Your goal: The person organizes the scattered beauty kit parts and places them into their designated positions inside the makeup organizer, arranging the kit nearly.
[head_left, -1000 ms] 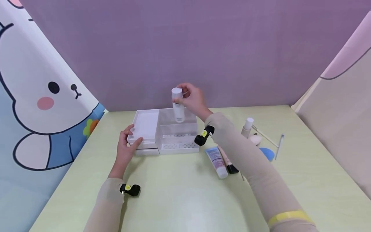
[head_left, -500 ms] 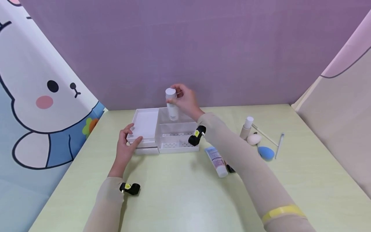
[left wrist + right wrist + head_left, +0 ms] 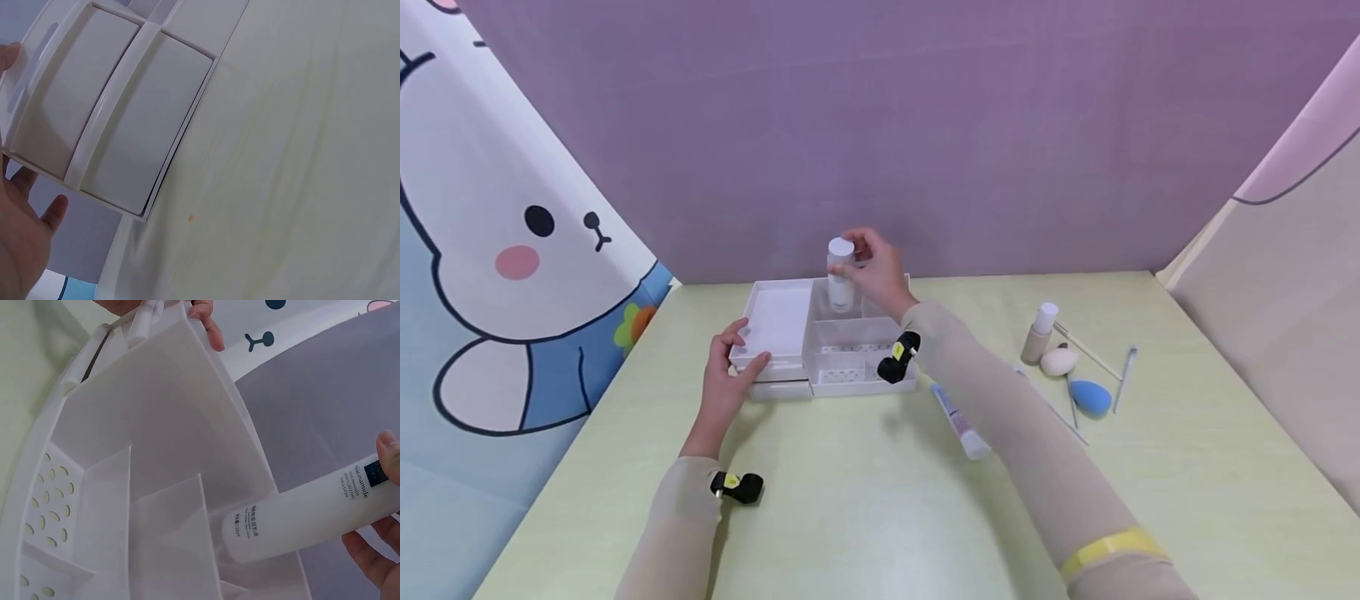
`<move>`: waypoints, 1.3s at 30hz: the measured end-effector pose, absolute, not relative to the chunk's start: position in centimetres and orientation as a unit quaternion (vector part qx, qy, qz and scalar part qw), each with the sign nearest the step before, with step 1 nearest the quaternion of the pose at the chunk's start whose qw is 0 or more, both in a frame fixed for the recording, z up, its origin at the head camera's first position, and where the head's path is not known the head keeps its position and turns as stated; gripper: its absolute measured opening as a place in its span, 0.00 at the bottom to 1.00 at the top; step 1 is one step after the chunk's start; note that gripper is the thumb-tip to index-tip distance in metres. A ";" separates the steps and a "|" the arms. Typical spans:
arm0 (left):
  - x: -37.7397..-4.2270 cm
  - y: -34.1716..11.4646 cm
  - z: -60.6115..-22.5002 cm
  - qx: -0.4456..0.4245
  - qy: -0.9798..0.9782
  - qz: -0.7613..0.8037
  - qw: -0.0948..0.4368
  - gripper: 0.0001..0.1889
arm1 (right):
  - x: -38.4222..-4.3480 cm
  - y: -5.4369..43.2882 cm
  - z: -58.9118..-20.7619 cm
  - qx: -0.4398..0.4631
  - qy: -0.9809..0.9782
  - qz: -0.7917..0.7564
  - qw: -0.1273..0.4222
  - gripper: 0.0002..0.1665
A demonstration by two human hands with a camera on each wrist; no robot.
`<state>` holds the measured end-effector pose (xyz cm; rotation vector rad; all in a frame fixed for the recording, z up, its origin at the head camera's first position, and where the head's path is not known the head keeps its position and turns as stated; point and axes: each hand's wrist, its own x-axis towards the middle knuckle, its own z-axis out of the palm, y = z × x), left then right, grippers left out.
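Observation:
A white plastic cosmetics organizer (image 3: pixel 778 321) stands at the back of the table, with drawers and a tray top on its left and divided compartments on its right. My left hand (image 3: pixel 727 383) grips its front left corner, thumb on the front edge and fingers along the side. In my right hand (image 3: pixel 878 271) a white lotion bottle (image 3: pixel 841 287) is pinched near its cap, upright at the rear left compartment. The right wrist view shows the lotion bottle's base (image 3: pixel 240 534) at that compartment's opening, near the inner wall. Both drawer fronts (image 3: pixel 147 125) are closed in the left wrist view.
Right of the organizer lies a blue-and-white squeeze tube (image 3: pixel 961 425), partly behind my right sleeve. Farther right are a small bottle (image 3: pixel 1039 335), a pale pink makeup sponge (image 3: pixel 1060 361), a blue makeup sponge (image 3: pixel 1090 398) and several thin sticks. A purple backdrop (image 3: pixel 880 142) rises behind the table.
My right hand has carried the lotion bottle leftward and then slightly down, into line with the rear left compartment. My left hand keeps its grip on the organizer.

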<state>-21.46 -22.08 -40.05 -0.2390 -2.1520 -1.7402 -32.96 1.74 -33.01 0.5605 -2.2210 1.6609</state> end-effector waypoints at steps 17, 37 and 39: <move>-21.6 -22.2 -40.1 -0.082 -0.768 -0.609 0.179 0.19 | -33.3 1.0 -36.4 0.169 -0.756 0.619 0.124 0.27; -21.7 -22.4 -40.3 -0.085 -0.765 -0.613 0.180 0.19 | -33.3 0.0 -38.5 0.165 -0.782 0.592 0.105 0.26; -21.7 -22.4 -40.4 -0.087 -0.763 -0.615 0.180 0.19 | -33.4 0.0 -38.6 0.166 -0.784 0.589 0.102 0.26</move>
